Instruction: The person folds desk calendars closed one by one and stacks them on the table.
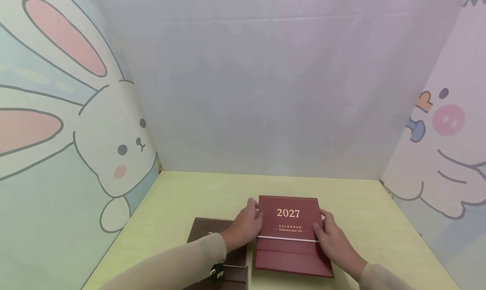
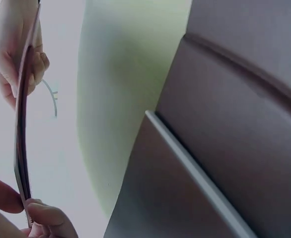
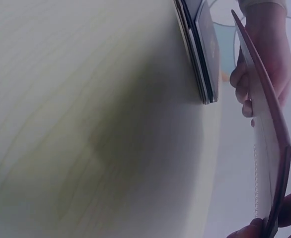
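A red desk calendar (image 1: 288, 222) with "2027" in gold and a spiral-bound top edge is held above the table, its cover facing up. My left hand (image 1: 244, 224) pinches its left edge, thumb on the cover. On the opposite edge my right hand (image 1: 336, 241) grips with the thumb on top and fingers beneath. Seen edge-on in the right wrist view, the red calendar (image 3: 272, 129) is held clear of the tabletop, with its shadow below. A dark brown calendar (image 1: 199, 231) lies on the table left of it, partly hidden under my left forearm.
The brown calendar (image 3: 210, 54) appears as the top of a small stack in the right wrist view. The pale yellow-green table (image 1: 212, 193) ends at a plain light back wall (image 1: 265, 100). Side walls carry a cartoon rabbit (image 1: 110, 155) and a white cartoon figure (image 1: 452, 155).
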`<state>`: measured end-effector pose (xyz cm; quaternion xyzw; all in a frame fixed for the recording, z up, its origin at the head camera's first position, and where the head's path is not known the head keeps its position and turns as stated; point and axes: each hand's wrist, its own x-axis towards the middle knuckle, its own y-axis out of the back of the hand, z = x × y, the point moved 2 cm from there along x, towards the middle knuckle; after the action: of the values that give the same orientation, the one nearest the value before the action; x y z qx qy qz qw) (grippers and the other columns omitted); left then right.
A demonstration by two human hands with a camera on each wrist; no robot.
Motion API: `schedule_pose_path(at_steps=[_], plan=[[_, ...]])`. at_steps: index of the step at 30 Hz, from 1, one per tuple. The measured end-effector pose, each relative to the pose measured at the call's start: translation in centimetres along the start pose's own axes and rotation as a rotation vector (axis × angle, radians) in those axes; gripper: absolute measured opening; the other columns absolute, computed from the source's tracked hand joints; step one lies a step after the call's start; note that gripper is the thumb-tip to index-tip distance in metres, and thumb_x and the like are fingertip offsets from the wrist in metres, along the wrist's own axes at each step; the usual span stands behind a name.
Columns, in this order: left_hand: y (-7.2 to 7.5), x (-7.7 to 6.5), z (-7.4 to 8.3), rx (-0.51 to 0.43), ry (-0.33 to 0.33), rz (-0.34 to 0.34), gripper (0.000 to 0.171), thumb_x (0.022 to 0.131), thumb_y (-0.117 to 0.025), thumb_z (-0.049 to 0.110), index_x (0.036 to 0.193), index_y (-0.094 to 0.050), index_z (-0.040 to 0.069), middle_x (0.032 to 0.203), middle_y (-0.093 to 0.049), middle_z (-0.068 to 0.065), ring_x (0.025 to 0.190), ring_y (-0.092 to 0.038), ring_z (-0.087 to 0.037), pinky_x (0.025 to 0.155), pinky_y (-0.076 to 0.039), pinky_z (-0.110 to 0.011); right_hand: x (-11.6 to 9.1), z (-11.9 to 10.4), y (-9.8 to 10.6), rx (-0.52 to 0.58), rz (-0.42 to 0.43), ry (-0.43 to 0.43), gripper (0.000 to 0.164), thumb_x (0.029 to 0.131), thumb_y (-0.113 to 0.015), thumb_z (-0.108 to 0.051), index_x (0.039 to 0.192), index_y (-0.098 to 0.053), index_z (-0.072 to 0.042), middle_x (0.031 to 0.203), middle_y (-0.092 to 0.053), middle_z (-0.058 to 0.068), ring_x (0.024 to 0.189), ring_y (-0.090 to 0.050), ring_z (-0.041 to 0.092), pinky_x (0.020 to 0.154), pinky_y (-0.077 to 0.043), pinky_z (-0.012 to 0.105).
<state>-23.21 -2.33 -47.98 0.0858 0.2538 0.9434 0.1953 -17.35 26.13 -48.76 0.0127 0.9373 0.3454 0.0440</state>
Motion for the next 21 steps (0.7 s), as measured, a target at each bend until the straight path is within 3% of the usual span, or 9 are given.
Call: schedule_pose_path(at_steps=[3, 9, 21], plan=[[0.2, -0.2, -0.1, -0.025, -0.005, -0.001, 0.025, 0.124, -0.05, 0.012, 0.144, -0.05, -0.004, 0.092, -0.062, -0.006, 0.074, -0.057, -0.015, 0.066, -0.048, -0.031, -0.1, -0.4, -0.1, 0.033, -0.009, -0.002, 0.064, 0.126, -0.048, -0.017, 0.176, -0.023, 0.013, 0.123, -0.073, 0.017, 0.106, -0.071, 0.018, 0.09, -0.061, 0.037], [0.8, -0.9, -0.3, -0.045, 0.002, -0.014, 0.025, 0.125, -0.048, 0.014, 0.144, -0.048, -0.003, 0.092, -0.06, -0.006, 0.073, -0.054, -0.015, 0.066, -0.048, -0.031, -0.5, -1.2, -0.4, 0.06, -0.017, -0.009, 0.062, 0.125, -0.05, -0.017, 0.175, -0.026, 0.012, 0.122, -0.073, 0.017, 0.106, -0.073, 0.018, 0.089, -0.061, 0.036], [2.1, -1.6, -1.0, -0.043, 0.024, -0.005, 0.019, 0.126, -0.048, 0.015, 0.139, -0.047, 0.002, 0.11, -0.069, -0.013, 0.093, -0.066, -0.02, 0.079, -0.055, -0.038, -0.7, -2.1, -1.1, 0.126, -0.033, -0.006, 0.06, 0.125, -0.057, -0.019, 0.174, -0.033, 0.006, 0.124, -0.078, 0.015, 0.108, -0.078, 0.015, 0.085, -0.061, 0.029]])
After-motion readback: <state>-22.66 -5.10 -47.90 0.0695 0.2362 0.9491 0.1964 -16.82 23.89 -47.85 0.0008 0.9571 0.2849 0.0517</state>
